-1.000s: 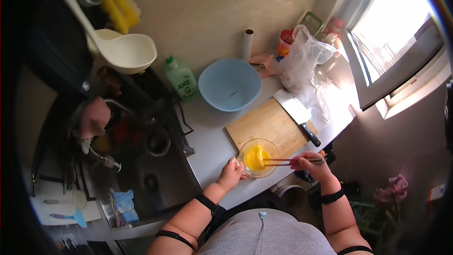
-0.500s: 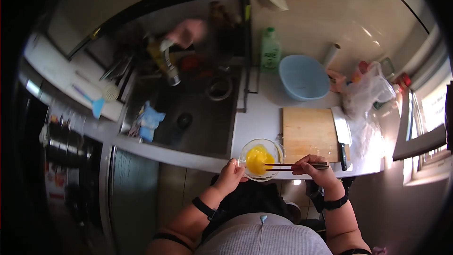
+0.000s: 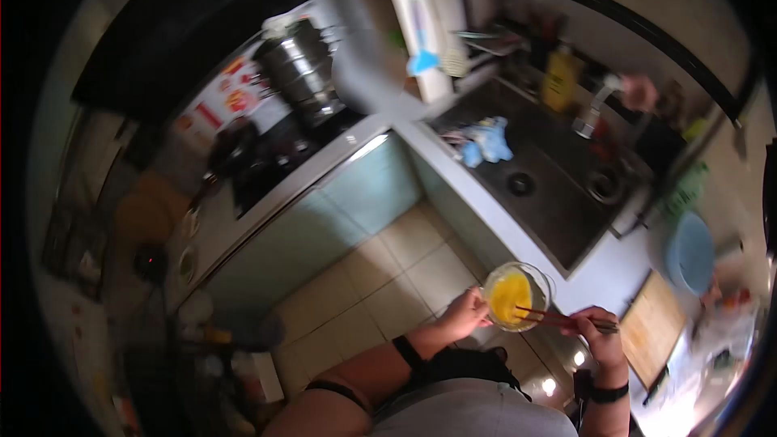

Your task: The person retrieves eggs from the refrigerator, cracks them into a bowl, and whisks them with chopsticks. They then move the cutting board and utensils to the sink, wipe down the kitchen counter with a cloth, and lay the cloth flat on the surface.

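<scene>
A clear glass bowl [image 3: 545, 302] holds yellow beaten egg [image 3: 509, 295]. My left hand [image 3: 467, 314] is closed on the bowl's left rim, fingers and thumb pinching it. My right hand [image 3: 597, 333] grips a pair of reddish-brown chopsticks [image 3: 547, 317], whose tips dip into the egg. The bowl is in front of my body, by the counter's front edge; whether its base touches the counter I cannot tell.
At right are a wooden cutting board [image 3: 650, 328] and a light blue basin [image 3: 690, 253]. Ahead is the sink [image 3: 558, 202] with a blue cloth [image 3: 488, 142]. To the left, a steel steamer pot [image 3: 301, 69] stands by the stove [image 3: 275, 154], with tiled floor [image 3: 380, 307] below.
My view has swung left, so the stove and floor appear and the cutting board shifts to the far right. Both hands still hold the bowl and chopsticks, and the bowl has come away from the cutting board.
</scene>
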Available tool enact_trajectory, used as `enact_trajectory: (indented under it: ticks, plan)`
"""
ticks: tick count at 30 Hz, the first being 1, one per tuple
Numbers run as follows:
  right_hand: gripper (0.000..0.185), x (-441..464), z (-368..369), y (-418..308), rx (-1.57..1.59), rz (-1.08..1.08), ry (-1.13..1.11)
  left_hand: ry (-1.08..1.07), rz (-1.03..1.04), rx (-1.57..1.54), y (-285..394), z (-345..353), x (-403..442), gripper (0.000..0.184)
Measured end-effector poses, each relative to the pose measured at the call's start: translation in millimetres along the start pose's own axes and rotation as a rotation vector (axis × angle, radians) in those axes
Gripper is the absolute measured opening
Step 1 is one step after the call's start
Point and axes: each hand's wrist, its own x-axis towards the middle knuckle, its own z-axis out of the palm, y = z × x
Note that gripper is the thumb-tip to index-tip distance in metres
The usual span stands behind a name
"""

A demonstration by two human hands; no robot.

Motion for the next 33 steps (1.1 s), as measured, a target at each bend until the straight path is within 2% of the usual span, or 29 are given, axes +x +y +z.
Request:
enact_trajectory:
  ticks: [1, 4, 8, 11, 12, 13, 14, 15, 17, 19, 21, 23, 26, 27, 29, 31, 33]
  plan:
    - [0.017, 5.2, 15.4, -3.9, 0.101, 0.016, -0.026, 0.024, -0.006, -0.029, 0.4, -12.7, -7.9, 0.016]
    - [0.019, 28.7, 55.7, 3.2, 0.013, -0.093, 0.039, 0.085, 0.067, -0.078, -3.5, -52.6, -32.6, 0.016]
    - [0.018, 38.1, 125.4, -8.2, -0.064, 0.005, -0.195, 0.182, 0.077, -0.018, -10.5, -104.2, -60.7, 0.014]
    - [0.017, 49.6, 160.2, -10.9, -0.027, -0.072, -0.066, 0.174, 0.034, -0.179, -20.9, -139.1, -79.4, 0.012]
    - [0.018, 51.0, 170.8, -12.7, -0.065, -0.045, -0.059, 0.186, 0.069, -0.176, -24.3, -147.9, -84.6, 0.011]
    - [0.018, 53.4, 176.7, -8.8, -0.227, -0.094, -0.147, 0.19, 0.101, -0.173, -27.8, -157.1, -89.7, 0.011]
    - [0.018, 46.8, 194.2, -17.5, -0.159, -0.009, -0.158, 0.195, 0.069, -0.157, -32.6, -167.3, -92.3, 0.011]
    - [0.018, 45.6, 204.1, -29.0, -0.225, 0.039, -0.246, 0.211, 0.036, -0.137, -37.0, -178.2, -94.6, 0.01]
    - [0.017, 41.3, 218.7, -32.6, -0.195, 0.061, -0.212, 0.196, 0.062, -0.14, -41.4, -193.9, -101.2, 0.012]
    - [0.017, 38.1, 229.4, -31.3, -0.01, -0.04, -0.097, 0.202, 0.099, -0.144, -42.4, -203.4, -105.3, 0.014]
    - [0.017, 31.6, 234.8, -31.7, 0.009, -0.058, -0.038, 0.237, 0.065, -0.161, -40.5, -213.1, -105.8, 0.016]
    - [0.016, 23.1, 237.9, -38.7, -0.232, -0.136, -0.062, 0.208, 0.051, -0.164, -38.4, -221.2, -105.7, 0.016]
    - [0.013, 11.4, 244.4, -52.0, -0.366, -0.245, -0.066, 0.186, 0.057, -0.145, -32.6, -227.1, -104.7, 0.015]
    - [0.013, 9.8, 244.9, -52.8, -0.372, -0.245, -0.044, 0.206, 0.103, -0.149, -37.1, -228.4, -102.2, 0.014]
    - [0.013, 4.8, 239.9, -52.7, -0.47, -0.393, -0.051, 0.174, 0.159, -0.153, -40.2, -226.9, -97.0, 0.013]
    - [0.012, 4.1, 235.3, -61.2, -0.523, -0.484, -0.109, 0.18, 0.145, -0.252, -35.9, -224.5, -95.6, 0.012]
    - [0.011, 6.6, 228.3, -66.2, -0.508, -0.483, -0.183, 0.183, 0.082, -0.291, -30.7, -224.1, -93.7, 0.014]
